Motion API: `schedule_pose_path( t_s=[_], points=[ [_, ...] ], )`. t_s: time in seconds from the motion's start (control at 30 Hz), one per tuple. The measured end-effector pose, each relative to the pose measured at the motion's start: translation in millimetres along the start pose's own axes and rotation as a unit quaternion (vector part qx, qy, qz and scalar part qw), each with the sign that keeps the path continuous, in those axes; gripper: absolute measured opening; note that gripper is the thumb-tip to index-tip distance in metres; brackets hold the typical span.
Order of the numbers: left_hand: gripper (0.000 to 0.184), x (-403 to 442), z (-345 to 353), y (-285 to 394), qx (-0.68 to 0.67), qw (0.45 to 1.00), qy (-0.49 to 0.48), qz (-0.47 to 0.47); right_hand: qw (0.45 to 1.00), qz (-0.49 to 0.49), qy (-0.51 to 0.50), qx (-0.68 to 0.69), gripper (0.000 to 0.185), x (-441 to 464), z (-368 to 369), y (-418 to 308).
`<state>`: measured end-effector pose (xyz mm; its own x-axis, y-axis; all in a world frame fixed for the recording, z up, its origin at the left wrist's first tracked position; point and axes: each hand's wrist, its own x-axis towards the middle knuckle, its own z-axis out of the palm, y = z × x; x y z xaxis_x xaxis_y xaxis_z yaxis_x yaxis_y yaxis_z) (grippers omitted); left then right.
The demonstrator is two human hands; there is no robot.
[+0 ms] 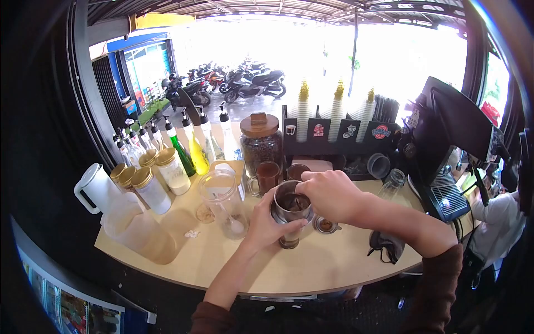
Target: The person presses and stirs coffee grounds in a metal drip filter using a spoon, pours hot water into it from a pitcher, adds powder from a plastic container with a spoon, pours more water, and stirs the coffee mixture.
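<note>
My left hand (263, 222) is wrapped round the side of a metal cup (288, 215), which stands over the front half of the counter with dark contents inside. Over the cup's rim, my right hand (329, 192) is closed with its fingers pointing down into the opening; what it grips is hidden. Just behind are two glass mugs of brown liquid, one (268, 177) left of the cup and one (298, 170) partly covered by my right hand. A small metal dish (326, 225) with brown contents lies right of the cup. Left of my left hand stands a clear pitcher (218, 195) with a white spoon inside.
Gold-lidded jars (173, 171), a white jug (95, 186) and pump bottles (196, 150) crowd the left. Behind stand a wood-lidded bean jar (261, 142) and a cup rack (339, 137). A dark cloth (387, 246) and coffee machine (448, 195) are right, near another person (498, 225).
</note>
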<state>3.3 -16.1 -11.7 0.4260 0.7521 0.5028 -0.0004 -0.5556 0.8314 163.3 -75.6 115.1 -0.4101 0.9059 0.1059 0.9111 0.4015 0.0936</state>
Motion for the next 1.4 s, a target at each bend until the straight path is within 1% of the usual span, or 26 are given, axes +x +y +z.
schedule_pose_path(
  t_s=[0.13, 0.2, 0.23, 0.3, 0.33, 0.4, 0.43, 0.5, 0.53, 0.6, 0.73, 0.8, 0.83, 0.9, 1.03, 1.1, 1.13, 1.2, 1.23, 1.3, 1.37, 1.4],
  points=[
    [0.079, -0.7, -0.5, -1.9, 0.005, 1.0, 0.004, -0.006, 1.0, 0.0, -0.01, 0.016, 0.033, -2.3, 4.0, 3.5],
    [0.078, -0.7, -0.1, 0.5, 0.006, 1.0, 0.003, 0.003, 0.998, -0.036, -0.025, 0.037, 0.039, -7.0, -2.0, 3.3],
    [0.078, 0.1, -0.4, 2.5, 0.008, 1.0, 0.004, 0.003, 0.998, -0.037, -0.024, 0.037, 0.039, -6.4, -1.2, 2.8],
    [0.077, 1.5, -0.5, 8.3, 0.019, 1.0, -0.008, -0.005, 0.999, -0.005, 0.003, -0.042, 0.043, -4.1, 3.7, 2.7],
    [0.077, 1.2, -0.1, 11.5, 0.02, 1.0, -0.008, -0.003, 0.999, -0.004, 0.005, -0.043, 0.043, -5.5, 7.2, 4.6],
    [0.076, 2.0, -0.5, 17.3, 0.016, 1.0, 0.004, 0.01, 0.993, -0.102, 0.06, 0.028, 0.019, -9.7, 12.3, 7.9],
    [0.076, 3.7, -1.4, 16.9, 0.017, 1.0, 0.007, 0.012, 0.992, -0.105, 0.062, 0.026, 0.019, -10.3, 11.4, 8.1],
    [0.077, 5.2, -1.1, 14.0, 0.033, 0.997, 0.015, 0.065, 0.986, -0.1, 0.11, -0.071, 0.025, -13.5, 8.2, 6.6],
    [0.077, 5.9, -2.5, 14.5, 0.033, 0.997, 0.015, 0.065, 0.986, -0.1, 0.11, -0.071, 0.025, -14.2, 8.3, 5.9],
    [0.084, 10.4, -7.8, 15.9, 0.119, 0.989, 0.009, 0.087, 0.975, -0.109, 0.167, -0.101, 0.021, -14.7, 8.6, 4.5],
    [0.081, 14.4, -9.8, 19.0, 0.097, 0.99, 0.016, 0.096, 0.967, -0.139, 0.181, -0.115, 0.018, -21.4, 12.6, 3.8],
    [0.083, 16.6, -13.5, 19.2, 0.117, 0.986, -0.014, 0.116, 0.949, -0.125, 0.236, -0.167, 0.015, -20.5, 14.1, 7.3],
    [0.083, 17.7, -15.5, 18.9, 0.117, 0.986, -0.013, 0.115, 0.949, -0.125, 0.236, -0.166, 0.015, -21.6, 17.4, 8.0],
    [0.086, 18.9, -18.7, 18.4, 0.159, 0.973, -0.038, 0.163, 0.948, -0.18, 0.222, -0.141, 0.013, -25.2, 25.1, 8.9],
    [0.087, 17.2, -18.0, 20.0, 0.176, 0.971, -0.052, 0.153, 0.94, -0.151, 0.257, -0.166, 0.011, -27.0, 24.6, 15.9],
    [0.089, 16.9, -18.1, 16.7, 0.173, 0.972, -0.059, 0.15, 0.952, -0.19, 0.215, -0.103, 0.012, -30.3, 26.1, 14.8],
    [0.089, 17.1, -17.9, 16.3, 0.174, 0.971, -0.059, 0.15, 0.952, -0.189, 0.216, -0.103, 0.012, -29.6, 25.9, 15.0],
    [0.09, 16.1, -15.5, 15.0, 0.168, 0.972, -0.049, 0.159, 0.944, -0.152, 0.252, -0.153, 0.013, -29.7, 26.5, 15.1],
    [0.09, 15.2, -13.6, 13.2, 0.167, 0.972, -0.05, 0.158, 0.944, -0.151, 0.251, -0.152, 0.013, -30.3, 27.9, 14.0],
    [0.089, 13.7, -9.5, 7.9, 0.124, 0.984, -0.029, 0.124, 0.951, -0.165, 0.242, -0.1, 0.014, -30.1, 31.4, 10.4],
    [0.089, 12.6, -5.1, 3.4, 0.112, 0.987, -0.018, 0.116, 0.947, -0.16, 0.256, -0.112, 0.013, -26.5, 33.9, 7.5],
    [0.088, 11.8, -2.9, 1.5, 0.1, 0.989, -0.007, 0.108, 0.948, -0.137, 0.27, -0.096, 0.013, -24.6, 32.9, 6.8]
  ],
)
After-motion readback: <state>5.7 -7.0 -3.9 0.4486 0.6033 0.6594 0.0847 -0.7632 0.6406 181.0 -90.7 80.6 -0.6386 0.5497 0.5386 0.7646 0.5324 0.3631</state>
